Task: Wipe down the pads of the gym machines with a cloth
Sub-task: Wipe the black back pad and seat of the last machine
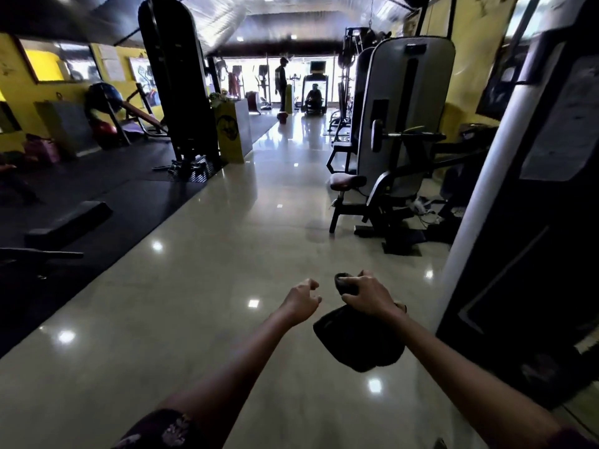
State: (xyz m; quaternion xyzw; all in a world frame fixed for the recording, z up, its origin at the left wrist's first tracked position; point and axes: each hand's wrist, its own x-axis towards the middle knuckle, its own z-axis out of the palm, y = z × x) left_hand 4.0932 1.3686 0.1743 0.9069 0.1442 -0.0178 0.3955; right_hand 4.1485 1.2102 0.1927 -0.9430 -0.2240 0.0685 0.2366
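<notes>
Both hands are stretched out low over the glossy tiled floor (227, 270) of the gym aisle. The right hand (369, 294) grips a dark cloth (359, 341): a bunched end pokes out past its fingers while the bulk hangs slack beneath the wrist, probably gathered that way so a fresh fold can be presented to a pad. The left hand (303, 298) sits just beside it, apart from the cloth, fingers loosely curled around nothing, seemingly ready to help refold or to steady something.

No pad is under the hands at this moment, so this looks like a walk between machines. Ahead and to the right of the right hand stands a grey machine (405, 118) with a small reddish seat pad (346, 182), a likely next stop. Well beyond, two people stand out against bright windows.
</notes>
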